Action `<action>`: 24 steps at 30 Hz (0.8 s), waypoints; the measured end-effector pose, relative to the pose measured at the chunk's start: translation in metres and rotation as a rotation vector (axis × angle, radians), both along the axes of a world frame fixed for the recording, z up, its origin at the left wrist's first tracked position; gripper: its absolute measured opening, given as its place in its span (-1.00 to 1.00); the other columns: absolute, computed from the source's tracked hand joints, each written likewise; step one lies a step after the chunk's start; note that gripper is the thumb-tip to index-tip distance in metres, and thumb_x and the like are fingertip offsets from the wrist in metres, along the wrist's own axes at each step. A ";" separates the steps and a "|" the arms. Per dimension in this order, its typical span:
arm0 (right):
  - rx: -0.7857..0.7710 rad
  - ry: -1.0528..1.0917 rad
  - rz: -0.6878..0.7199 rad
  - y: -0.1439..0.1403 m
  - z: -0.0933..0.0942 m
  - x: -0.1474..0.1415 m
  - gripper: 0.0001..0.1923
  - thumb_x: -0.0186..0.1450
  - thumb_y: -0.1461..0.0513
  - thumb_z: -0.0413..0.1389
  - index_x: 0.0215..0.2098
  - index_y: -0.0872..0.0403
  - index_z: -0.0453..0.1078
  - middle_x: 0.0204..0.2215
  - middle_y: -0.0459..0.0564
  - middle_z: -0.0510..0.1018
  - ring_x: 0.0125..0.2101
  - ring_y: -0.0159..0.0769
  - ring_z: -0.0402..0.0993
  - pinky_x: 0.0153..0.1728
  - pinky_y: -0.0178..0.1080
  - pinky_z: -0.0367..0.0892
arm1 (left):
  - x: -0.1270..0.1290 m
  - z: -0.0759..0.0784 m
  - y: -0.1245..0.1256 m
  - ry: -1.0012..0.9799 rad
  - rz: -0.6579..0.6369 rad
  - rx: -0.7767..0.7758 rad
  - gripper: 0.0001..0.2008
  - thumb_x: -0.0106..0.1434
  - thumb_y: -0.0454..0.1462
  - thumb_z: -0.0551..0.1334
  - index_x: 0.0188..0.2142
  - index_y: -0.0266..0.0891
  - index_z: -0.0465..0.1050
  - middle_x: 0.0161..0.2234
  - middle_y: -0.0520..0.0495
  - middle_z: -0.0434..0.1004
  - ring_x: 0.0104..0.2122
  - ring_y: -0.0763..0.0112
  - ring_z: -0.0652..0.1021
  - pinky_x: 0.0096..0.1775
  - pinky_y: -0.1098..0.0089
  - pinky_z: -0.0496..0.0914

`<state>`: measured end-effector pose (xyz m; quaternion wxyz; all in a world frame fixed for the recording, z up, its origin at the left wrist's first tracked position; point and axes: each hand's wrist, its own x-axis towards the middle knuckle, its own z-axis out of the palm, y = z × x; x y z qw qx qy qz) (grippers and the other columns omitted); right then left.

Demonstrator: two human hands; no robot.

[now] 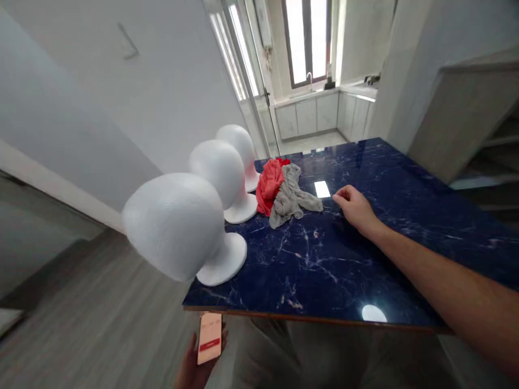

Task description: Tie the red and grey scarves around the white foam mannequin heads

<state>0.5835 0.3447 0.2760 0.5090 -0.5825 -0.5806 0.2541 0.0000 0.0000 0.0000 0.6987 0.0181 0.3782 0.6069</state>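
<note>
My right hand (353, 208) rests loosely curled on the table (365, 259), empty, grey cloth (290, 197) just left of its fingertips. Left hand (198, 364) grips a phone (210, 337) below the table edge, screen up for reading.

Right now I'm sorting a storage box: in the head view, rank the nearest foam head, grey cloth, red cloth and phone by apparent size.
1. nearest foam head, though closeness inflates it
2. grey cloth and red cloth, too alike to rank
3. phone

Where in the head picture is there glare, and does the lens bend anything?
Head view: two bright glare patches lie on the glossy blue table, one just left of the right hand, one near the front edge; the window is blown out white; the nearest foam head looks stretched by the wide lens; the phone in the left hand is slightly blurred.
</note>
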 end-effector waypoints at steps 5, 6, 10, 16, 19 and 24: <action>0.001 -0.017 -0.005 -0.001 0.002 0.000 -0.79 0.25 0.04 0.17 -0.33 0.00 0.41 -0.41 -0.10 0.51 -0.38 -0.23 0.40 -0.31 -0.19 0.23 | -0.004 -0.002 0.001 -0.054 0.001 0.023 -0.32 0.50 0.08 0.10 0.50 -0.05 0.06 0.26 -0.31 0.48 0.17 -0.10 0.57 0.21 -0.01 0.46; 0.003 -0.018 -0.004 -0.001 0.002 0.000 -0.79 0.25 0.04 0.17 -0.33 0.00 0.41 -0.41 -0.10 0.51 -0.38 -0.23 0.40 -0.32 -0.19 0.23 | -0.005 -0.002 0.001 -0.066 0.000 0.030 -0.31 0.50 0.08 0.09 0.50 -0.05 0.04 0.26 -0.32 0.48 0.18 -0.11 0.57 0.22 -0.03 0.45; 0.012 -0.010 0.004 -0.001 0.001 0.000 -0.80 0.26 0.04 0.17 -0.32 0.00 0.41 -0.41 -0.10 0.52 -0.38 -0.23 0.41 -0.32 -0.20 0.24 | -0.005 -0.003 0.002 -0.105 -0.014 0.061 -0.31 0.50 0.09 0.07 0.50 -0.05 0.04 0.24 -0.32 0.49 0.18 -0.12 0.56 0.23 -0.05 0.43; 0.006 -0.008 0.004 -0.001 0.001 0.000 -0.80 0.26 0.04 0.17 -0.33 -0.01 0.41 -0.42 -0.11 0.51 -0.40 -0.24 0.40 -0.34 -0.20 0.23 | -0.005 -0.002 0.004 -0.106 -0.030 0.088 -0.33 0.50 0.11 0.04 0.49 -0.03 0.09 0.25 -0.33 0.49 0.19 -0.13 0.55 0.25 -0.09 0.40; 0.016 -0.010 0.003 0.000 0.000 0.001 -0.80 0.26 0.04 0.18 -0.32 0.00 0.41 -0.41 -0.10 0.52 -0.38 -0.23 0.41 -0.32 -0.20 0.25 | -0.006 -0.002 0.004 -0.107 -0.030 0.091 -0.33 0.50 0.11 0.05 0.48 -0.03 0.12 0.24 -0.32 0.50 0.19 -0.14 0.54 0.28 -0.11 0.36; 0.017 -0.009 0.008 0.001 -0.002 0.002 -0.80 0.27 0.04 0.19 -0.33 -0.01 0.41 -0.41 -0.10 0.52 -0.37 -0.23 0.42 -0.32 -0.20 0.25 | -0.006 -0.002 0.005 -0.115 -0.038 0.078 -0.33 0.49 0.12 0.06 0.48 -0.04 0.14 0.23 -0.31 0.52 0.21 -0.15 0.52 0.30 -0.14 0.33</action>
